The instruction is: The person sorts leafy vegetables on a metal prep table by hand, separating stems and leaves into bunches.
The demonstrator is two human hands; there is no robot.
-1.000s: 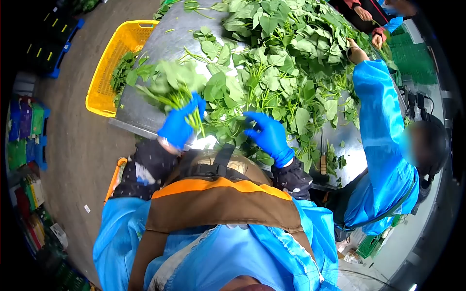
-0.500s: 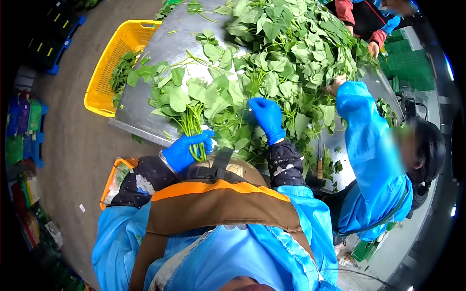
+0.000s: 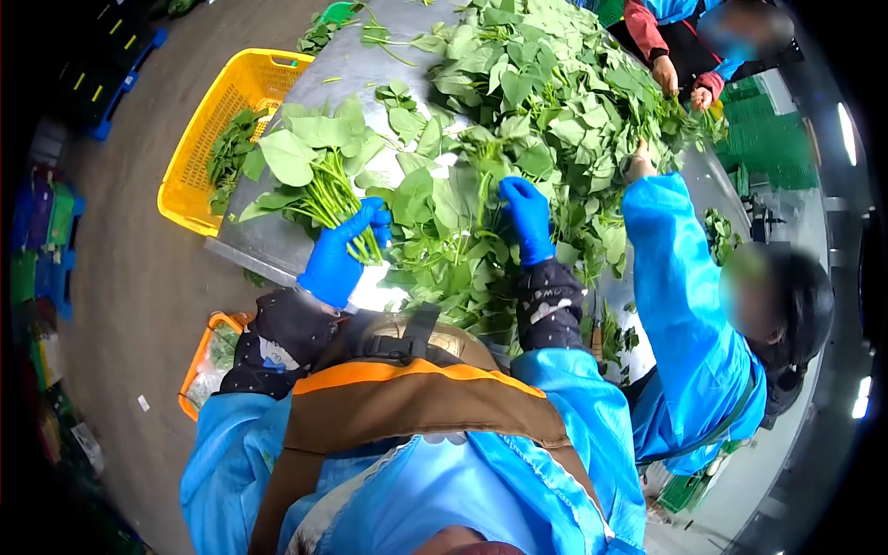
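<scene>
My left hand [image 3: 339, 252], in a blue glove, is closed around the stems of a bunch of leafy greens [image 3: 333, 190]. The bunch tilts up and left over the table's near-left part, its broad leaves pointing away from me. My right hand [image 3: 529, 220], also gloved in blue, has its fingers curled together above the loose greens [image 3: 453, 250]. A blurred leafy sprig [image 3: 485, 171] is just left of its fingertips; whether they grip it is hard to see. A large heap of the same greens [image 3: 564, 92] covers the far and right side of the metal table [image 3: 264, 236].
A yellow crate [image 3: 190, 166] with greens stands left of the table, and an orange basket [image 3: 199, 361] sits lower on the floor. To my right a co-worker in a blue smock [image 3: 680, 277] reaches into the heap. Another person's hands [image 3: 684, 85] handle greens at the far right.
My left hand has lifted the bunch and moved it up and slightly left. My right hand has shifted a little right and up. The co-worker beside me appears slightly further left.
</scene>
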